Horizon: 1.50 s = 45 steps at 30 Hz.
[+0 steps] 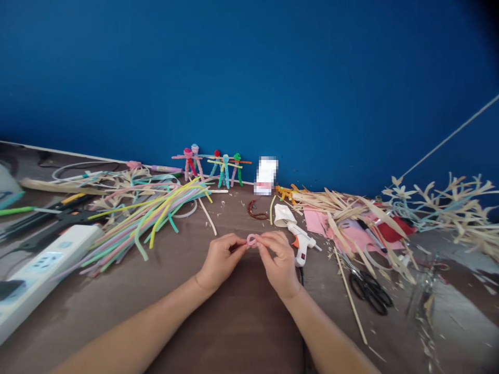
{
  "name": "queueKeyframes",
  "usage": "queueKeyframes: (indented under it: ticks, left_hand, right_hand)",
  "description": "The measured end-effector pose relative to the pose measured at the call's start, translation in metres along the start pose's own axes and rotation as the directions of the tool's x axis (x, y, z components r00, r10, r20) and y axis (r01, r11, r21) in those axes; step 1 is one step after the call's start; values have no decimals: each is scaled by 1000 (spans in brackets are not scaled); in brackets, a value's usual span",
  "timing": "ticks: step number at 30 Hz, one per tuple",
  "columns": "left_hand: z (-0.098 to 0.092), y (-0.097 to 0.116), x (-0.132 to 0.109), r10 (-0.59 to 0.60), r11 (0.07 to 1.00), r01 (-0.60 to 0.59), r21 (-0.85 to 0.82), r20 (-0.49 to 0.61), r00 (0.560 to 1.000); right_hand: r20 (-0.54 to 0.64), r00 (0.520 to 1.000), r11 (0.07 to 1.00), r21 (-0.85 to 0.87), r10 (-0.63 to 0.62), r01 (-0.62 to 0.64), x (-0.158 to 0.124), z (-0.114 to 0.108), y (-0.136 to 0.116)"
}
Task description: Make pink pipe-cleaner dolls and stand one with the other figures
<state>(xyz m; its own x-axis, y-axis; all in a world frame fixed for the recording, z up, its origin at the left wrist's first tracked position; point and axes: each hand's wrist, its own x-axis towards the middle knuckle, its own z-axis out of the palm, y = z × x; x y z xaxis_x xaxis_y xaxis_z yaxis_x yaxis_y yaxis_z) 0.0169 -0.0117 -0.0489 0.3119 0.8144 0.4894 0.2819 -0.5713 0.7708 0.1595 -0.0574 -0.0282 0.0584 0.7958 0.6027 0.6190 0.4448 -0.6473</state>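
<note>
A small pink fuzzy ring [252, 240] is pinched between my two hands above the middle of the table. My left hand [223, 259] grips its left side with thumb and forefinger. On its right side, my right hand [279, 259] holds it between thumb and fingertips. Just beyond the right hand lies a white glue gun [304, 244] with an orange trigger, beside a crumpled white piece [284, 214]. A bundle of pastel fuzzy stems [156, 208] is spread to the left.
Small stem figures [224, 171] stand along the blue wall [249, 78]. A power strip [50, 270] and a dark glue gun [58, 221] are at left. Black-handled scissors [370, 291], a thin stick [351, 296] and dried husk strips [335, 205] lie at right.
</note>
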Motion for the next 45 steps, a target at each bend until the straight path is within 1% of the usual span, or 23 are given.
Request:
queueKeyframes:
  ticks: [12, 17, 22, 24, 25, 27, 28, 30, 31, 33, 34, 35, 36, 38, 40, 42, 45]
  left_hand:
    - [0, 0, -1, -1, 1000, 1, -8, 19, 1000]
    - [0, 2, 0, -11, 1000, 11, -4, 5, 1000]
    - [0, 1, 0, -43, 999, 44, -33, 14, 999]
    - [1, 0, 0, -89, 993, 91, -81, 25, 996]
    - [2, 0, 0, -135, 982, 139, -131, 39, 990]
    - [4, -1, 2, -265, 916, 279, -288, 88, 960]
    - [5, -1, 4, -336, 851, 359, -383, 128, 933]
    - [5, -2, 7, -452, 663, 501, -556, 236, 860]
    - [4, -3, 9, -484, 558, 552, -619, 297, 823]
    - [2, -5, 12, -504, 373, 617, -693, 407, 762]
    - [1, -6, 14, -501, 303, 635, -710, 448, 740]
    - [0, -7, 15, -497, 253, 645, -721, 475, 726]
    - [-1, -8, 15, -494, 218, 651, -727, 493, 716]
    - [-3, -9, 16, -495, 181, 657, -732, 509, 704]
    - [-3, -10, 16, -499, 169, 659, -733, 513, 698]
    - [-3, -9, 16, -501, 165, 660, -733, 514, 696]
    - [-3, -9, 16, -491, 169, 659, -733, 517, 701]
  right_hand:
    - [10, 1000, 1000, 9, -5, 4, 0, 1, 1]
    - [17, 1000, 1000, 2, 4, -4, -1, 1, 3]
    - [25, 1000, 1000, 5, 4, -4, -1, 2, 3]
    - [28, 1000, 1000, 12, 10, -10, -1, 2, 2]
    - [24, 1000, 1000, 20, 15, -15, -1, 1, 2]
    - [-3, 1000, 998, 52, 29, -28, -1, 0, 4]
    - [-33, 999, 997, 73, 42, -39, 0, -1, 6]
    - [-103, 991, 990, 115, 89, -77, 0, -2, 12]
    - [-131, 984, 986, 132, 123, -106, 1, -2, 15]
    - [-157, 968, 973, 156, 196, -172, 1, -2, 23]
    - [-150, 962, 965, 163, 229, -204, 1, -1, 26]
    - [-135, 957, 957, 171, 257, -233, 1, 0, 28]
    - [-113, 953, 949, 182, 280, -258, 1, 1, 30]
    - [-60, 947, 930, 216, 316, -297, 1, 4, 32]
    - [-24, 938, 905, 271, 347, -327, 0, 6, 32]
    - [-12, 928, 877, 334, 372, -347, -1, 8, 32]
    - [-4, 922, 861, 359, 388, -361, -2, 9, 33]
